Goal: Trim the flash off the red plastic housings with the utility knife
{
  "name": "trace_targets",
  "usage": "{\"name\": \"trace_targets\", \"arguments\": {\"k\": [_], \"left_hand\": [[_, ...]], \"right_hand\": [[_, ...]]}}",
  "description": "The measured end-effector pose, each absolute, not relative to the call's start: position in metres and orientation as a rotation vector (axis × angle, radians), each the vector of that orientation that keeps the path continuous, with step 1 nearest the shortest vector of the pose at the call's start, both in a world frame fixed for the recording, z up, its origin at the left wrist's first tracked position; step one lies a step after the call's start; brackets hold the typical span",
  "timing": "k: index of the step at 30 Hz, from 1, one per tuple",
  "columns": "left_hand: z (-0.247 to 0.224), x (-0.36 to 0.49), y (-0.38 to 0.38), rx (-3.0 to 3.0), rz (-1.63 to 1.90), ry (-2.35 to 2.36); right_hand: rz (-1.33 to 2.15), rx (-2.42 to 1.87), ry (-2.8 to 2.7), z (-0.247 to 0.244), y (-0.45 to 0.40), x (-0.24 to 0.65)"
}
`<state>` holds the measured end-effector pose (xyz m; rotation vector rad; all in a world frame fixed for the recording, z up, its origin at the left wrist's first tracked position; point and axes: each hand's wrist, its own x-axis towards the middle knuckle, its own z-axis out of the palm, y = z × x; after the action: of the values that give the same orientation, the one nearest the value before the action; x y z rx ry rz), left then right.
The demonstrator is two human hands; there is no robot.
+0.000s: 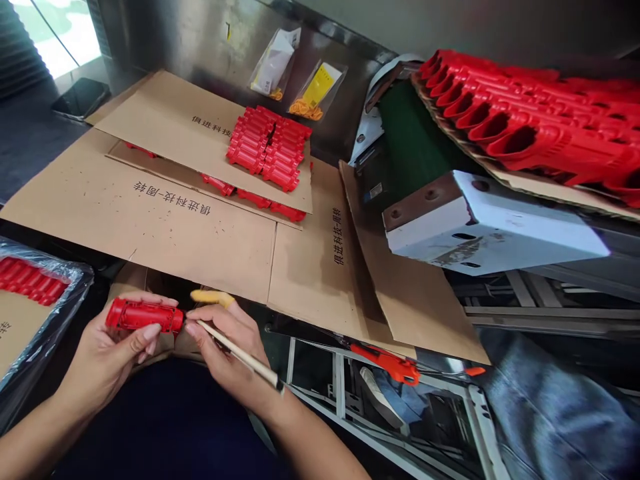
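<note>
My left hand (117,340) is closed around a red plastic part (145,316), a ribbed cylinder held sideways at the lower left. Close to its right end, my right hand (227,333) pinches a thin light-coloured stick (240,353) with a dark band near its rear end. The stick's front tip is hidden at the fingers, so contact with the part cannot be made out. A yellow cover is on one raised finger of my right hand. Similar red parts (270,147) lie in rows on a cardboard sheet (170,113) in front of me.
Flat cardboard (225,247) covers the bench. A lined box (83,277) with red parts stands left. At the right, more red pieces (540,120) sit above a white metal frame (480,227). Bagged yellow items (307,107), a phone (81,98) and orange-handled cutters (387,362) are around.
</note>
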<state>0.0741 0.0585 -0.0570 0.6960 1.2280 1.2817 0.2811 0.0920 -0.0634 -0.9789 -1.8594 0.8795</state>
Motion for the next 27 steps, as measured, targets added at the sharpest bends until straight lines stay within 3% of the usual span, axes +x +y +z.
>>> {"name": "trace_targets", "arguments": {"k": [2, 7, 27], "left_hand": [[-0.061, 0.072, 0.061, 0.638, 1.289, 1.185], [-0.055, 0.078, 0.062, 0.577, 1.293, 1.148], [-0.051, 0.082, 0.058, 0.6, 1.261, 1.148]], "right_hand": [[0.707, -0.815, -1.872, -0.063, 0.089, 0.284], [0.652, -0.61, -1.823, -0.067, 0.089, 0.282], [0.708, -0.617, -1.792, -0.069, 0.088, 0.277]]}}
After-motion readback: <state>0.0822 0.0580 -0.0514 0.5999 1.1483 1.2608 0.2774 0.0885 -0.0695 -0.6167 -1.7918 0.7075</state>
